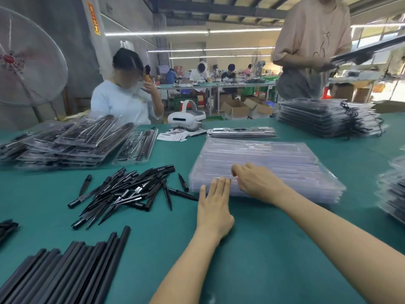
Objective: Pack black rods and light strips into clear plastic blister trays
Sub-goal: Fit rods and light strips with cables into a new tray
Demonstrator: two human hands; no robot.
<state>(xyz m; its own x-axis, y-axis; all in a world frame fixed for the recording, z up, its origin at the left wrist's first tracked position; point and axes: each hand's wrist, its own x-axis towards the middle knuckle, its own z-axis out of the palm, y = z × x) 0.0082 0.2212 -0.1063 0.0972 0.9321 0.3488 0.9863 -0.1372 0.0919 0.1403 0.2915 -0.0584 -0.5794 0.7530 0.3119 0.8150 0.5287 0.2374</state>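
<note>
Black rods (pixel 65 266): bundle on green surface (pixel 252 249), near-left of both hands.
Spikes (pixel 129 189): loose heap, left of left hand.
Left hand (pixel 213 207): flat, fingers straight, fingertips touching tray stack's near edge.
Right hand (pixel 256 183): fingers curled, pinching that edge.
Tray stack (pixel 285 163): clear, empty, under right hand.

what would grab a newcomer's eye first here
Both hands meet at the near edge of a stack of empty clear trays mid-table: the left hand flat against it, the right hand curled over the top. Left of them sprawls a heap of black spikes, with black rods at bottom left.
</note>
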